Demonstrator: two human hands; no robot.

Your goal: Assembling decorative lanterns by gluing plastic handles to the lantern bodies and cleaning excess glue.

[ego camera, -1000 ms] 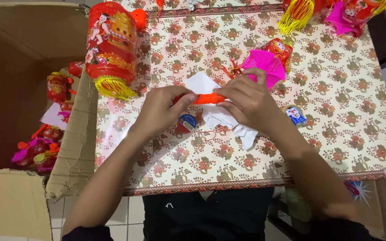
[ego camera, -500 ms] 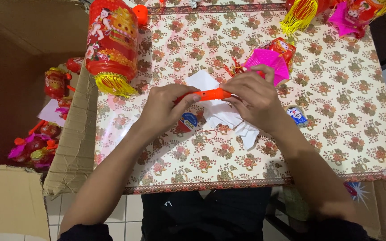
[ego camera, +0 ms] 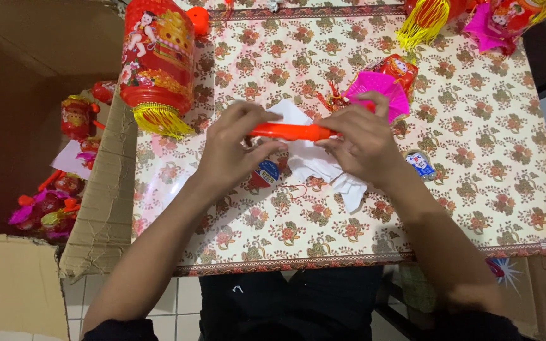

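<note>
Head view: orange stick (ego camera: pixel 292 132) held between left hand (ego camera: pixel 232 151) and right hand (ego camera: pixel 361 142).

brown cardboard box (ego camera: pixel 33 95) left of table (ego camera: pixel 475 189)

Two hands, left (ego camera: pixel 232 151) and right (ego camera: pixel 361 142), share one orange stick (ego camera: pixel 292 132) at the frame's middle. One big red lantern (ego camera: pixel 157 60) lies upper left. One pink fan (ego camera: pixel 380 91) sits upper right of centre. Two small batteries lie lower: one (ego camera: pixel 266 173) centre, one (ego camera: pixel 419 164) right. One cardboard box (ego camera: pixel 14 95) fills the left.
</note>
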